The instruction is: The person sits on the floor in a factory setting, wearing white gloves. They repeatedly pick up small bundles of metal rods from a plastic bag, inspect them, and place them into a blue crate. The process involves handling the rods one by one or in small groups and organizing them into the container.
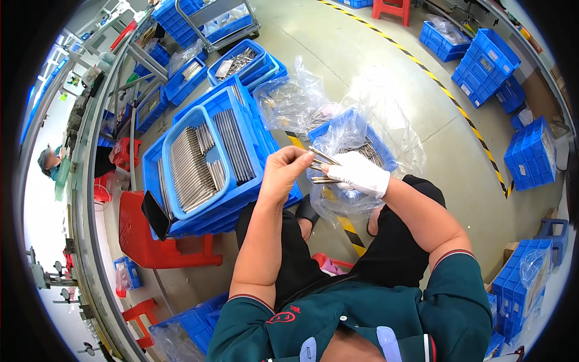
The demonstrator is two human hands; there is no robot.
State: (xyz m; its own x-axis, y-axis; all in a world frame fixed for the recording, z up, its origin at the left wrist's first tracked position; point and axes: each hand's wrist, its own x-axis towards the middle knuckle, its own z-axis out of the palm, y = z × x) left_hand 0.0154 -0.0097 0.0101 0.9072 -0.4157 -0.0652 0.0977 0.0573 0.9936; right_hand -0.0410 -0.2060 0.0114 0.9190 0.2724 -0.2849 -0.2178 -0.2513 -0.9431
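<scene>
My right hand (360, 174), in a white glove, is closed around several thin metal rods (325, 180) whose ends stick out toward the left. My bare left hand (284, 172) pinches with thumb and fingertips at the end of one rod, close to the glove. Just beyond the hands sits a blue crate (386, 158) lined with clear plastic, with loose metal rods (369, 151) inside. On the left, a light blue tray (170, 192) holds neat rows of silvery rods (188, 172). Beside those rows, darker rods (232, 145) lie in the larger blue crate underneath.
A dark flat device (155, 215) leans at the crate's left corner. Red stools (151, 232) stand at left, near a long metal-framed bench (90, 181). Further blue crates (485, 66) line the right side. Clear plastic bags (292, 99) and yellow-black tape (446, 90) lie on the floor.
</scene>
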